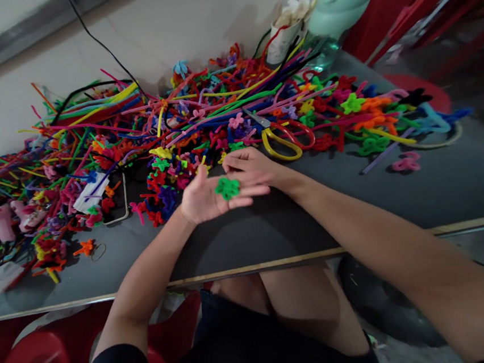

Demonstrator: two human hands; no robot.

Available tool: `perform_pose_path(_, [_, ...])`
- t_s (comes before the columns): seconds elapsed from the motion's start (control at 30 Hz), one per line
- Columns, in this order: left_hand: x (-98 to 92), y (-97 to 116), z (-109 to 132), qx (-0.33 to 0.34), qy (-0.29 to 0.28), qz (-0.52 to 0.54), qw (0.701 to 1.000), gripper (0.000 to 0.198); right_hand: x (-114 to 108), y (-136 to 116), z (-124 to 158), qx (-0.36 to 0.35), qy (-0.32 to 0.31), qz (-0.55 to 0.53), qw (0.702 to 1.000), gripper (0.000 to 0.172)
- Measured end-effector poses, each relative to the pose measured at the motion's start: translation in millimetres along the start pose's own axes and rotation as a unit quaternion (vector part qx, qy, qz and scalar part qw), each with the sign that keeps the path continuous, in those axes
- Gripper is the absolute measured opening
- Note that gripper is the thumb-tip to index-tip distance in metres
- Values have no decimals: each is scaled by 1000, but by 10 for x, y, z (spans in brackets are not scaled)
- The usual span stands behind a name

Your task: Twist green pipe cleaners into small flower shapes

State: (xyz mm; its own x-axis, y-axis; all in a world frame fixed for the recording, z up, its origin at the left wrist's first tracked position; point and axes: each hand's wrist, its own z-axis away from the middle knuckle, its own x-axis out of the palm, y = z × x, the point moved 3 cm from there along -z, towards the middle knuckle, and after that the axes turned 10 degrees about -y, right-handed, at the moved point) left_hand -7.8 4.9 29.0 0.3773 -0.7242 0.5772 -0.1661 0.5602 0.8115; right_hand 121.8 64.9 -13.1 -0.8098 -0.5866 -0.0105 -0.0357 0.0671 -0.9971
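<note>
My left hand (215,194) lies palm up over the table, its fingers stretched out. A green pipe-cleaner flower (228,188) with rounded petals rests on that palm, loose and not gripped. Just behind the left fingers is my right hand (251,163), its fingers curled together at the front edge of a pile of pipe cleaners and small flowers (180,164). Whatever the right fingertips hold, if anything, is too small to make out. Scissors (283,137) with yellow and red handles lie on the pile, right of my right hand.
A dark table (289,222) runs along the wall, heaped with colourful pipe cleaners. A pink flower (406,162) lies at right, an orange one (84,248) at left. A white cup (283,40) and a pale green container (334,10) stand behind. Red chairs (418,10) are nearby.
</note>
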Motion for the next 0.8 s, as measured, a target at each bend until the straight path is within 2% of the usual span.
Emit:
perform_pose_path(0.07, [-195, 101, 14, 65, 95, -41, 992, 85, -52, 30, -2, -21, 76, -8, 997, 44])
perform_pose_path(0.13, [-346, 164, 9, 107, 143, -61, 982, 80, -111, 44, -6, -49, 134, 15, 990, 41])
perform_pose_path(0.2, [-435, 169, -13, 118, 163, -64, 977, 78, -153, 26, 0, -79, 163, 67, 981, 37])
perform_pose_path(0.3, [-472, 125, -43, 113, 168, -39, 979, 78, -146, -68, 50, -144, 182, 150, 961, 31])
perform_pose_path(0.4, [-458, 102, -44, 119, 160, 7, 980, 79, -50, -199, 133, -206, 202, 252, 924, 27])
perform_pose_path(0.53, [-439, 111, -41, 154, 169, 65, 971, 81, 109, -305, 187, -242, 211, 381, 867, 25])
perform_pose_path(0.63, [-414, 84, -77, 165, 180, 113, 963, 78, 151, -312, 181, -231, 226, 440, 838, 32])
perform_pose_path(0.73, [-384, 28, -132, 146, 185, 154, 959, 73, 178, -257, 141, -200, 159, 469, 845, 35])
perform_pose_path(0.8, [-389, 0, -152, 135, 191, 153, 960, 69, 196, -215, 123, -191, 115, 468, 855, 30])
